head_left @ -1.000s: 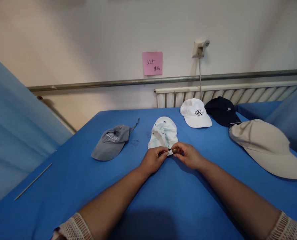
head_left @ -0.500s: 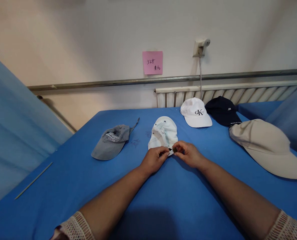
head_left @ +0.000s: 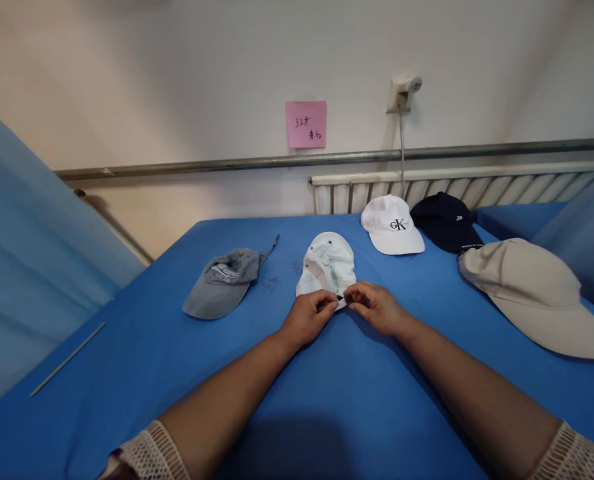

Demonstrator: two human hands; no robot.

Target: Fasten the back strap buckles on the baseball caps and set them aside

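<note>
A pale, whitish-green baseball cap (head_left: 329, 257) lies on the blue sheet with its back strap towards me. My left hand (head_left: 309, 317) pinches the left part of the cap's strap (head_left: 341, 304) between thumb and finger. From the other side, my right hand (head_left: 374, 307) grips the strap's right part, where a small dark buckle-like piece (head_left: 348, 299) shows at the fingertips. Both hands are closed and only a little apart. The fingers hide most of the strap ends.
A grey cap (head_left: 221, 283) lies to the left, beyond a thin stick (head_left: 67, 360). On the right are a white cap (head_left: 391, 227), a navy cap (head_left: 447, 220) and a large beige cap (head_left: 541, 293). A radiator (head_left: 457, 180) and metal rail (head_left: 257, 163) run along the wall.
Both hands keep hold of the strap in nearly the same place. The fingers have shifted very slightly; the caps around have not moved.
</note>
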